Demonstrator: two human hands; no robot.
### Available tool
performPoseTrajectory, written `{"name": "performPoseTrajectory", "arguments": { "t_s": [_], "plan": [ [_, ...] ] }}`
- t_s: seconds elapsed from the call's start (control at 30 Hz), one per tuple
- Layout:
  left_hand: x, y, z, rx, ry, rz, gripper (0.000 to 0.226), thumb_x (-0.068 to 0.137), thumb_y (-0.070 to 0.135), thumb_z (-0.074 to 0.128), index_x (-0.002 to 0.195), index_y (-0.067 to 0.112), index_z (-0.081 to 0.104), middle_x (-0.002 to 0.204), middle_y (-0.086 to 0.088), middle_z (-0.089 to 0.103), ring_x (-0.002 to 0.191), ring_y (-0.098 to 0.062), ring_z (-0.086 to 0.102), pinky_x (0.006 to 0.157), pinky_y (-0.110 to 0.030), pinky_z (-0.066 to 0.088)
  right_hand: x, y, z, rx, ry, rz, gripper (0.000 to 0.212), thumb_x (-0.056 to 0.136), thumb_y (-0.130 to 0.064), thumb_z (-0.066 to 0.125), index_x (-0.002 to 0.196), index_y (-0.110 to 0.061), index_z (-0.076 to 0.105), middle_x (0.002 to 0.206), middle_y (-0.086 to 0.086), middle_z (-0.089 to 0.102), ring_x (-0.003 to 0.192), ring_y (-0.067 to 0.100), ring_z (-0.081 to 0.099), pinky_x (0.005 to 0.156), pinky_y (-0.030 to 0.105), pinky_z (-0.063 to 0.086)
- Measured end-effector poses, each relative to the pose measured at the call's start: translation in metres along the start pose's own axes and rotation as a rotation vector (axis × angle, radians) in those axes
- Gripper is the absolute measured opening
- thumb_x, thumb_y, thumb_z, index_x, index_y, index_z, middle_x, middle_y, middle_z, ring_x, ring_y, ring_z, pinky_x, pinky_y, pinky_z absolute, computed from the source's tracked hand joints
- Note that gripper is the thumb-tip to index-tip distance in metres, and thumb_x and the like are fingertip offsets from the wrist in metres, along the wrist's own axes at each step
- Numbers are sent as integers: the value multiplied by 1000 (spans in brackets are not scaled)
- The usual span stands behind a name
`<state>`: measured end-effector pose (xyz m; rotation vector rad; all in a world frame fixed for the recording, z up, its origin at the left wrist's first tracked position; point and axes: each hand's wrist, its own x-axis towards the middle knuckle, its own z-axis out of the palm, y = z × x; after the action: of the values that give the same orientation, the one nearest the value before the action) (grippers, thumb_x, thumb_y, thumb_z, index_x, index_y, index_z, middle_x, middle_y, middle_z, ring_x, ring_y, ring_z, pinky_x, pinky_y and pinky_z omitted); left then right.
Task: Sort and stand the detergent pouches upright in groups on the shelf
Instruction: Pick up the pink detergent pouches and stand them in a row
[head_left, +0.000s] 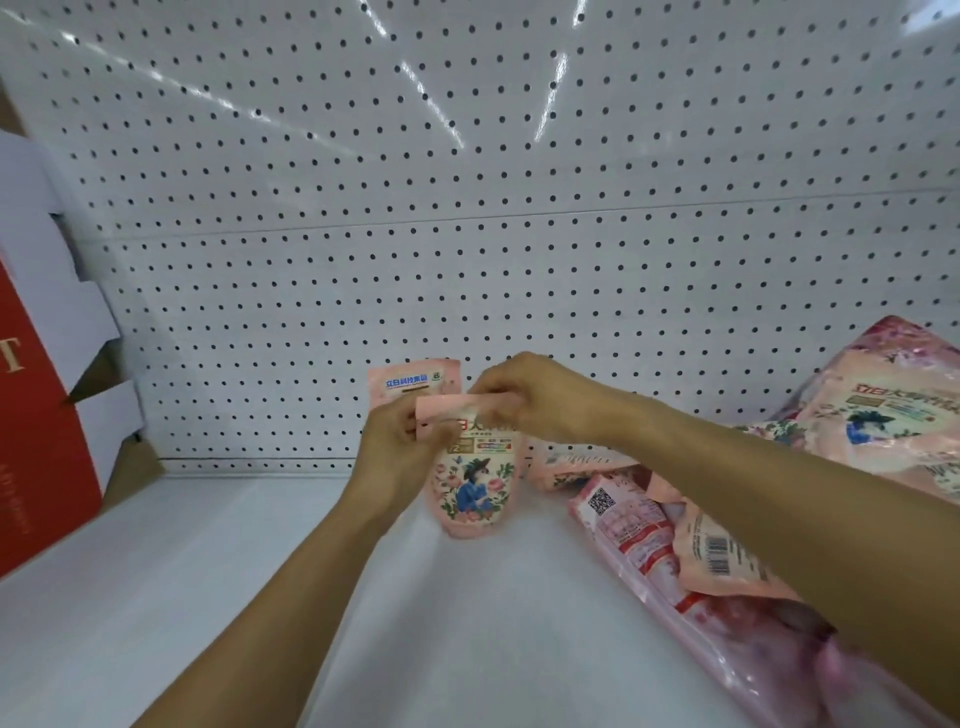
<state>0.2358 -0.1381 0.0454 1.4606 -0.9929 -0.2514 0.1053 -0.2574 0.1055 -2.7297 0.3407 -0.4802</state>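
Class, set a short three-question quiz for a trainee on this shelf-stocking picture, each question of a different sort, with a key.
1. True or false: both hands grip the top edge of the front pouch.
2. Which stands behind it? A) another pink pouch B) a green bottle C) a blue box
3. Fill in: the loose pouches at the right are lying ____.

Key: 1 true: left hand and right hand pinch it. 2 A. 3 flat.
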Motion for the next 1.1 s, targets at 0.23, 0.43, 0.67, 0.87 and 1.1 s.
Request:
{"name": "performPoseTrajectory", "arguments": {
  "t_s": [0.23,0.43,0.67,0.87,1.1],
  "plan": [
    [10,-20,-28,57,286,-66,17,88,5,68,82,20,65,84,-1,73,78,-19,72,66,-33,58,-67,67,-37,-492,-545,564,64,77,-20,72,133,-22,42,121,-7,53,107,18,55,90,35,49],
    [9,-27,-35,38,320,-93,7,90,6,67,93,12,64,84,1,71,80,-18,70,61,-27,52,-56,71,-31,-742,-131,318,26,91,-28,51,66,-22,47,71,-7,51,74,20,54,67,29,43],
    [-2,-23,-38,236,461,-18,61,88,13,71,140,19,40,132,1,51,120,-18,51,94,-32,46,7,47,-15,-427,173,179,17,88,-17,53,71,-17,56,85,3,68,77,25,62,58,28,38],
    [-31,9,-14,331,403,292,33,89,10,64,117,25,56,114,15,52,112,-6,51,90,-29,45,15,46,-18,-417,61,218,31,88,-22,59,119,-23,60,122,0,62,112,23,56,78,34,45],
    [-45,32,74,269,-275,223,17,91,19,68,90,35,65,93,19,68,87,6,60,74,-8,46,-97,57,-83,-300,0,327,50,90,-40,62,137,-34,47,135,-7,53,119,14,52,97,36,46]
  ]
}}
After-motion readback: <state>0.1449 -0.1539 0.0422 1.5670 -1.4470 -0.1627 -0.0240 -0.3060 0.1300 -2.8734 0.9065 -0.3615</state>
